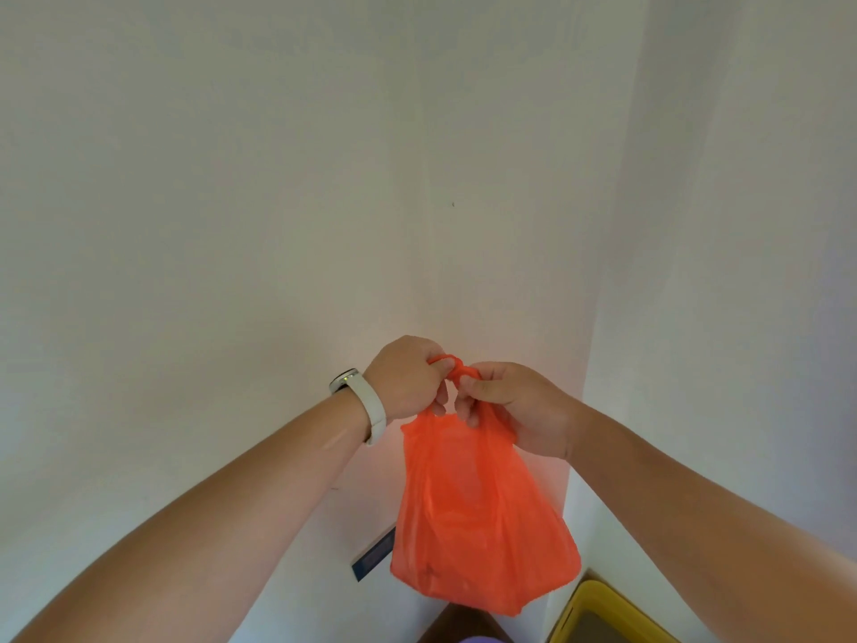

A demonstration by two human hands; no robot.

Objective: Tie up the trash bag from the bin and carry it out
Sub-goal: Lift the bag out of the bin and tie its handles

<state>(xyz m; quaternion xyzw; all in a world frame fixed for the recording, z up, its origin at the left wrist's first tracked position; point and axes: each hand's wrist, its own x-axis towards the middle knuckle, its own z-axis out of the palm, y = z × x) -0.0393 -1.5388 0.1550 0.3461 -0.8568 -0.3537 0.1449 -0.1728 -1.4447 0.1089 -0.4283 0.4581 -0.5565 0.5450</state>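
Observation:
An orange plastic trash bag (477, 512) hangs in the air in front of a wall corner, bulging at the bottom. Its two handles are twisted together into a knot at the top. My left hand (406, 380), with a white watch on the wrist, grips the left handle end. On the other side of the knot, my right hand (514, 406) pinches the right handle end. Both hands are held close together above the bag. A yellow bin (598, 610) shows at the lower right, below the bag.
White walls (278, 201) meet in a corner straight ahead. A small blue label (373, 554) is fixed low on the left wall. A strip of brown floor and a bit of purple show at the bottom edge.

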